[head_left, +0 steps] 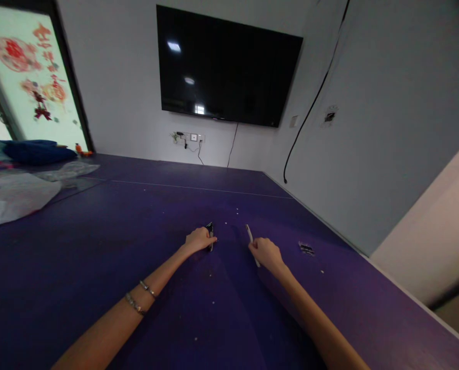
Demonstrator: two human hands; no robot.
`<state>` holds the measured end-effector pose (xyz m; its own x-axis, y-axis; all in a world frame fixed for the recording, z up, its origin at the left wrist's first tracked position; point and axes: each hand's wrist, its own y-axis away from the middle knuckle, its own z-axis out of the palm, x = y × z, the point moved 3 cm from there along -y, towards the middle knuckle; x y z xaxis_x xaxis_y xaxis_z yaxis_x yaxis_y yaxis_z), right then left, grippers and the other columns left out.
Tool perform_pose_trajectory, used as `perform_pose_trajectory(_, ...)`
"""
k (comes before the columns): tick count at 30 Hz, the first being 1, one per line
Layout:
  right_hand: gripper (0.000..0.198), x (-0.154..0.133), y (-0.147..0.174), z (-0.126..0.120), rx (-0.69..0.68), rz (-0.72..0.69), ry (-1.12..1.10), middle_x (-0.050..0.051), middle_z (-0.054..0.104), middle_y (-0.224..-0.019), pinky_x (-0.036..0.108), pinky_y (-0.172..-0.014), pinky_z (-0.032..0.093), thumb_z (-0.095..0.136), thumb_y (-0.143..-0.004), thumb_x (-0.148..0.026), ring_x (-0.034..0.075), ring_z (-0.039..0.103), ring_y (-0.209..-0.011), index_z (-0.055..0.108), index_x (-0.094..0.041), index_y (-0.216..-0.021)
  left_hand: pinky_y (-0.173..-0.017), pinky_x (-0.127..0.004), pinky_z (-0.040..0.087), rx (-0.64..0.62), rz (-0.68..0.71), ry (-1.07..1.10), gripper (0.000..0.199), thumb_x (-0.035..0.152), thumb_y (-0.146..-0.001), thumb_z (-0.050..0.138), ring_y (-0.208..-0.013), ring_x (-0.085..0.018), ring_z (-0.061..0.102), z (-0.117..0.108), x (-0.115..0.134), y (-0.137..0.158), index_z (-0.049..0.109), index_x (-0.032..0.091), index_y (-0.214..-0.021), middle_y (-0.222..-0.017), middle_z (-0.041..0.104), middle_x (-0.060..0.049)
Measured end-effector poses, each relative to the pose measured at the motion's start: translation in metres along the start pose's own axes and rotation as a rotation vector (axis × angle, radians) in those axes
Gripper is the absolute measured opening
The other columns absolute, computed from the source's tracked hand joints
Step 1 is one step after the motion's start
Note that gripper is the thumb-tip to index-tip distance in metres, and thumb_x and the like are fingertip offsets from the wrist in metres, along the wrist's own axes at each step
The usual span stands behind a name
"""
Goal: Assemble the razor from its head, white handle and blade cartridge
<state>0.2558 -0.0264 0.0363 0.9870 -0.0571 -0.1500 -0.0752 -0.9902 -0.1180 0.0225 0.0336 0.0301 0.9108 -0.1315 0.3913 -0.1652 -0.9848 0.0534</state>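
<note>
My left hand (199, 240) is closed around a small, narrow black object with a silvery edge (211, 245); its exact kind is too small to make out. To the right, my right hand (266, 253) grips a slim white pen-like stick (249, 233), which tilts with its far end to the left. A short gap of purple surface (229, 288) lies between the hands. Right of my right hand rests a small clear packet with dark strips (306, 248). Two bracelets (136, 304) circle my left forearm.
Small white specks dot the purple surface. Clear plastic sheeting (17, 198) and a dark blue cloth bundle (37, 151) lie at the left. A television (227, 67) hangs on the far wall above sockets (193, 137). A black cable (310, 110) dangles along the right wall.
</note>
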Motion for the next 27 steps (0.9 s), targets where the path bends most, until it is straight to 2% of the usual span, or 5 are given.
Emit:
perform_pose_trajectory(4,0.038,-0.055,-0.003,0.010,0.013,-0.068,-0.022,0.014,0.068,-0.087,0.031,-0.069,0.045,0.037,-0.083,-0.036,0.024,0.064,-0.083,0.068,-0.015,-0.085,-0.068,-0.029,0.044,0.016,-0.035,-0.013,0.031,0.050,-0.073,0.053,-0.084,-0.023,0.062,0.001,0.001,0.002,0.064,0.020,-0.073,-0.085,0.067,-0.007)
perform_pose_trajectory(9,0.036,-0.093,-0.009,0.018,0.030,-0.099,-0.046,0.016,0.067,-0.089,0.035,-0.069,0.047,0.038,-0.082,-0.034,0.028,0.064,-0.083,0.067,-0.014,-0.087,-0.069,-0.032,0.045,0.032,-0.032,-0.018,0.028,0.046,-0.074,0.053,-0.084,-0.025,0.063,0.002,0.003,0.004,0.064,0.021,-0.072,-0.084,0.068,-0.007)
perform_pose_trajectory(14,0.035,-0.104,-0.015,0.022,0.046,-0.092,-0.052,0.017,0.067,-0.090,0.038,-0.069,0.047,0.040,-0.081,-0.033,0.029,0.064,-0.084,0.067,-0.013,-0.088,-0.070,-0.033,0.046,0.046,-0.032,-0.021,0.027,0.045,-0.073,0.054,-0.088,-0.026,0.062,0.002,0.004,0.003,0.065,0.021,-0.077,-0.089,0.067,-0.009)
perform_pose_trajectory(27,0.035,-0.107,-0.022,0.024,0.004,-0.065,-0.066,0.018,0.066,-0.093,0.036,-0.070,0.047,0.043,-0.080,-0.036,0.029,0.063,-0.087,0.066,-0.012,-0.092,-0.071,-0.036,0.047,0.065,-0.031,-0.028,0.027,0.044,-0.072,0.054,-0.089,-0.028,0.062,0.004,0.004,0.003,0.064,0.021,-0.081,-0.092,0.067,-0.010)
